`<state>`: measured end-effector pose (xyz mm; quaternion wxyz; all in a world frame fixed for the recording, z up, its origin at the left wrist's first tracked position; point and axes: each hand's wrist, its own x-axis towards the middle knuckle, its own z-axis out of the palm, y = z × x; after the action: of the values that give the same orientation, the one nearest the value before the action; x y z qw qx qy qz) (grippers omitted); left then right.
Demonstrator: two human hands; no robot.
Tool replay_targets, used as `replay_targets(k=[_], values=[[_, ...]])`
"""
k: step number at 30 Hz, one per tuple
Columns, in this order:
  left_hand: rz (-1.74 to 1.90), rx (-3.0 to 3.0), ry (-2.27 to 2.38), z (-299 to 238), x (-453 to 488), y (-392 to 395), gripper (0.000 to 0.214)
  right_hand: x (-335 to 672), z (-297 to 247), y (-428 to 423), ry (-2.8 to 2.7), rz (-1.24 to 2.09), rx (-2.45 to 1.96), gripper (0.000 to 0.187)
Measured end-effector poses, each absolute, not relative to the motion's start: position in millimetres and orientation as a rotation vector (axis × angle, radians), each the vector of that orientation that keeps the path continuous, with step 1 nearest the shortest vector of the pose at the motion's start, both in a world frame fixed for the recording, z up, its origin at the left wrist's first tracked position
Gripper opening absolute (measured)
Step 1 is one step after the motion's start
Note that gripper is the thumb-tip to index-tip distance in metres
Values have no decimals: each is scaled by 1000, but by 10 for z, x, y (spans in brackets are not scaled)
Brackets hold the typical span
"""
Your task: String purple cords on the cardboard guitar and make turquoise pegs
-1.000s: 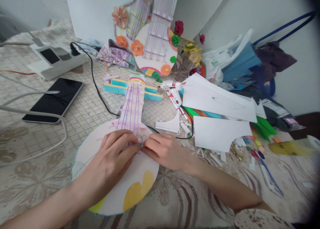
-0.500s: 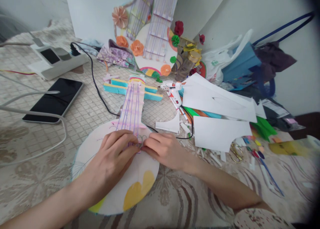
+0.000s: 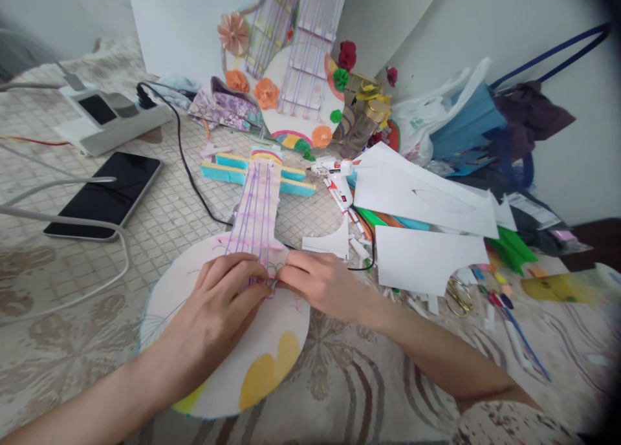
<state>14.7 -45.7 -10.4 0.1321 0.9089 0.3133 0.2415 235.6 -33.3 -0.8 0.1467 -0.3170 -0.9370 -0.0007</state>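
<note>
We curl our left hand (image 3: 218, 303) and right hand (image 3: 323, 286) over the white, round-bodied craft guitar (image 3: 262, 328) with purple strings (image 3: 267, 212); whether they grip anything, we cannot tell

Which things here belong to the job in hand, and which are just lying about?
Part of the job, seemingly: craft guitar under left hand and right hand; perhaps hot glue gun.

Probably just lying about: smartphone; blue bag; white plastic bag.

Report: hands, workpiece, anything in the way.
Bare left hand and right hand close together over white, round-bodied, purple-strung toy guitar. Guitar lying on beige patterned cloth. Thin black cable close by right hand.
</note>
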Motion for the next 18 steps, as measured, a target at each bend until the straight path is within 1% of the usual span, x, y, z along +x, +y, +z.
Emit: replay_targets(k=[4, 10, 18], values=[[714, 2640, 892, -97, 146, -460, 15, 2375, 54, -273, -2732, -50, -848, 26], [703, 2632, 869, -119, 132, -460, 13, 2373, 89, -167, -2775, -90, -818, 22], [709, 2637, 862, -127, 141, -445, 14, 2375, 86, -56, -2850, -45, -817, 24]])
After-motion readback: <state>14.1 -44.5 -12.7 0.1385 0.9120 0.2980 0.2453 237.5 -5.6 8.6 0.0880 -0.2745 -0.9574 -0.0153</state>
